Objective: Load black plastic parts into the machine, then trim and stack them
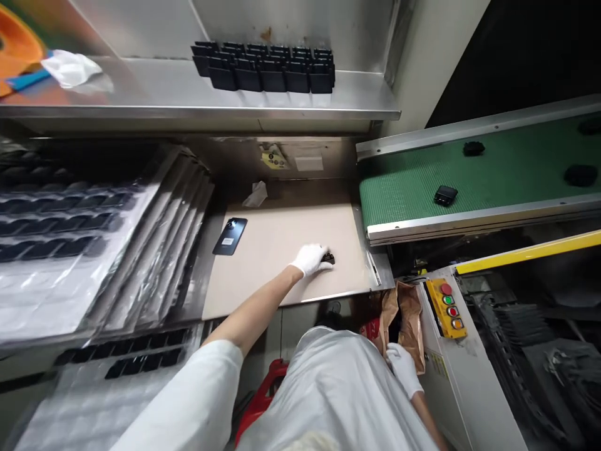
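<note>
A dark phone [230, 236] lies flat near the desk's [282, 238] left edge, long axis slanting toward the far right. Nearer the right edge, the gloved left hand [310, 259] curls its fingers over a small dark part [328, 257], its orientation hidden. The right hand [404, 368] hangs below the desk beside a brown bag [407, 313], fingers loosely open, holding nothing.

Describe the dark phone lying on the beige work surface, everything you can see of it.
The phone is a slim, dark, glossy slab with rounded corners, lying flat and tilted diagonally on the left part of the beige work surface. A round camera lens sits at its upper end, and a small pale label is stuck near its middle. Nothing touches it; the left hand rests apart, to its right, on a small dark part.
</note>
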{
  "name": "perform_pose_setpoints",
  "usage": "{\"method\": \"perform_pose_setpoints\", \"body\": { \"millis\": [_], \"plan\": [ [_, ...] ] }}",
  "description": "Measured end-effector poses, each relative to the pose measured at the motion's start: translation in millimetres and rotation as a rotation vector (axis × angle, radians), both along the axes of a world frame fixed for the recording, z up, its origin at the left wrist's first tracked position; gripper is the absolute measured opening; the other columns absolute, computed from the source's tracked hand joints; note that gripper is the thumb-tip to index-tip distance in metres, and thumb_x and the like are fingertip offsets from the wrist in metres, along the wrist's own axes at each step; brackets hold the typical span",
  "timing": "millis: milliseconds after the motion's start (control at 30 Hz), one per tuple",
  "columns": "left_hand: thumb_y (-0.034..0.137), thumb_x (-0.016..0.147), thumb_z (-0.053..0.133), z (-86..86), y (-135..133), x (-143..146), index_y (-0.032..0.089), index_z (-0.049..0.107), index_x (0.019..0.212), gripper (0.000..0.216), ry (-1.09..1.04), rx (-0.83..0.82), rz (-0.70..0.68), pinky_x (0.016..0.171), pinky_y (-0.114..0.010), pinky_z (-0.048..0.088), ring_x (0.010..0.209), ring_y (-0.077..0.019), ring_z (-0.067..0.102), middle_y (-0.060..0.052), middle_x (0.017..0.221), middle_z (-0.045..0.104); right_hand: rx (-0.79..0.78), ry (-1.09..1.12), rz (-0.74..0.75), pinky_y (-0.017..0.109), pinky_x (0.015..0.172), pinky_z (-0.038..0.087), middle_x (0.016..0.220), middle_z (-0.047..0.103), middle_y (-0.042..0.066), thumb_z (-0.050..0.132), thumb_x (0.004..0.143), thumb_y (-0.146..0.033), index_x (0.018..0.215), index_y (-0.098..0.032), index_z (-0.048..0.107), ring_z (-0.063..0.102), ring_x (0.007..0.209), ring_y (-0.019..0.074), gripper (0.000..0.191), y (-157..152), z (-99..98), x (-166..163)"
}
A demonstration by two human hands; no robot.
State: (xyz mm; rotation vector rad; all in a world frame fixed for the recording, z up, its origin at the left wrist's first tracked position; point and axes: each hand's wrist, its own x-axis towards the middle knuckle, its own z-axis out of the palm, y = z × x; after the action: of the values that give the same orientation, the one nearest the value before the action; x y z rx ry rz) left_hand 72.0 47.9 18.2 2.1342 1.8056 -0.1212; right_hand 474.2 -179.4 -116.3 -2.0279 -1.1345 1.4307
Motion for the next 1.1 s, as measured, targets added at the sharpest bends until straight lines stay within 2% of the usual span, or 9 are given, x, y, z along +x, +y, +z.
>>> {"method": "perform_pose_setpoints", "body": {
  "millis": [133, 233, 433, 533, 600, 733, 867, 967, 1100],
  "plan": [
    [0.059, 0.093, 0.061, -11.4, -4, -4, 0.014, 0.071, 0.11, 0.049, -0.053, -0.052, -0.057, 0.088, -0.042, 0.05, 0.101, -0.0358, 0.07, -0.021, 0.108, 0.073, 0.053, -0.003, -0.038, 0.041, 0.077, 0.059, 0.079, 0.077, 0.007, 0.059, 0.061, -0.048, 0.081, -0.021, 0.075, 0.072, 0.076, 0.0281, 0.037, 19, 23.5, -19],
    [0.056, 0.097, 0.057, -15.7, -16, -4, 0.016, 0.072, 0.107, 0.044, -0.1, -0.068, -0.092, 0.086, -0.04, 0.05, 0.096, -0.0333, 0.072, -0.019, 0.105, 0.074, 0.104, 0.004, -0.029, 0.04, 0.079, 0.059, 0.084, 0.078, 0.009, 0.061, 0.067, -0.049, 0.092, -0.018, 0.078, 0.073, 0.079, 0.0277, 0.043, 45, 60.8, -36],
    [0.055, 0.091, 0.066, -27.1, -36, 6, 0.02, 0.072, 0.106, 0.039, -0.19, -0.145, -0.04, 0.095, -0.039, 0.049, 0.101, -0.0326, 0.07, -0.017, 0.104, 0.074, 0.436, -0.148, 0.191, 0.034, 0.09, 0.055, 0.108, 0.079, 0.008, 0.059, 0.092, -0.042, 0.118, -0.021, 0.076, 0.073, 0.096, 0.0226, 0.037, 145, 226.4, -57],
    [0.062, 0.088, 0.066, -21.7, -40, 7, 0.019, 0.07, 0.111, 0.049, -0.197, -0.135, -0.037, 0.095, -0.042, 0.049, 0.101, -0.0352, 0.07, -0.018, 0.104, 0.073, 0.719, -0.467, 0.156, 0.037, 0.094, 0.052, 0.107, 0.078, 0.008, 0.059, 0.094, -0.037, 0.116, -0.021, 0.076, 0.072, 0.094, 0.0225, 0.032, 220, 306.9, -49],
    [0.065, 0.088, 0.064, -11.7, -40, 3, 0.018, 0.067, 0.117, 0.055, -0.173, -0.122, -0.065, 0.094, -0.043, 0.048, 0.101, -0.0357, 0.069, -0.018, 0.104, 0.073, 0.727, -0.686, 0.073, 0.042, 0.092, 0.049, 0.098, 0.077, 0.009, 0.06, 0.095, -0.043, 0.119, -0.019, 0.074, 0.069, 0.089, 0.0249, 0.037, 275, 338.2, -38],
    [0.064, 0.095, 0.052, 21.5, -24, -7, 0.014, 0.061, 0.132, 0.063, -0.121, -0.053, -0.089, 0.093, -0.046, 0.048, 0.104, -0.0374, 0.068, -0.02, 0.108, 0.073, 0.655, -0.651, -0.122, 0.041, 0.098, 0.045, 0.087, 0.072, 0.011, 0.083, 0.075, -0.047, 0.102, -0.011, 0.072, 0.067, 0.094, 0.0234, 0.046, 373, 344.7, -24],
    [0.052, 0.1, 0.048, 72.1, 18, -2, 0.017, 0.055, 0.141, 0.054, -0.298, 0.114, -0.018, 0.099, -0.044, 0.049, 0.112, -0.0338, 0.067, -0.016, 0.118, 0.072, 0.554, -0.634, -0.135, 0.037, 0.098, 0.043, 0.089, 0.072, 0.011, 0.086, 0.064, -0.019, 0.067, -0.017, 0.059, 0.063, 0.095, 0.0166, 0.028, 420, 323.8, -31],
    [0.049, 0.099, 0.052, 115.9, 71, 19, 0.019, 0.056, 0.139, 0.051, -0.555, 0.187, -0.022, 0.097, -0.041, 0.052, 0.107, -0.0289, 0.068, -0.011, 0.118, 0.072, 0.554, -0.636, -0.103, 0.037, 0.095, 0.045, 0.086, 0.071, 0.007, 0.081, 0.065, -0.012, 0.069, -0.018, 0.06, 0.063, 0.092, 0.0181, 0.022, 406, 328.2, -41],
    [0.044, 0.096, 0.059, 165.8, 171, 84, 0.018, 0.06, 0.135, 0.047, -0.76, 0.26, -0.114, 0.094, -0.039, 0.053, 0.096, -0.024, 0.068, -0.011, 0.12, 0.071, 0.645, -0.349, -0.084, 0.036, 0.096, 0.05, 0.101, 0.072, 0.003, 0.077, 0.078, -0.031, 0.107, -0.022, 0.07, 0.066, 0.099, 0.0203, 0.032, 321, 352.6, -63]
  ]
}}
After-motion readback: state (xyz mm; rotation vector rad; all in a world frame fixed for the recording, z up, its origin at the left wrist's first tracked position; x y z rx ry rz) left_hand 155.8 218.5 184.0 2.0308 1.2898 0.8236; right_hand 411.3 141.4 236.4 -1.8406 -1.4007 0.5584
